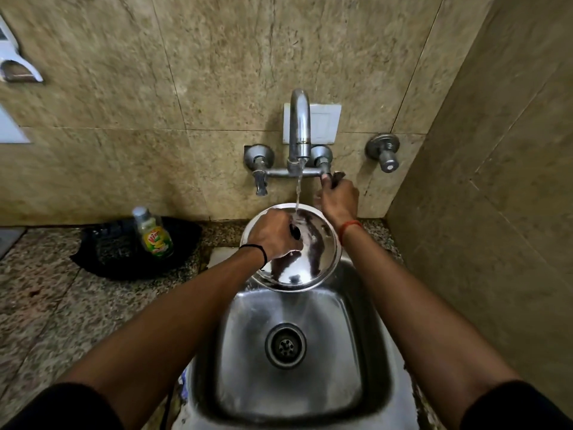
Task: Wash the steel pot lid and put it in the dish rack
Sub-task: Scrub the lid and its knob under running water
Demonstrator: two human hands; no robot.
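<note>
1. Step: rinse under way. Left hand (274, 235) grips the black knob of the steel pot lid (305, 259), lid tilted over the back of the sink (366, 352), water from the faucet (300, 125) hitting it.
2. Right hand (339, 198) fingers curled round the right tap handle (336, 178); opening or closing, cannot tell.
3. Next, likely: set the flow, free the right hand to rub the lid. No dish rack in view.
4. Writing: dish soap bottle (154, 234) on the counter (46, 290), label reads "Vim", blurred.

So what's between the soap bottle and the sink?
In the head view, the left hand gripping the steel lid, plus granite counter, separate the soap bottle from the sink.
</note>
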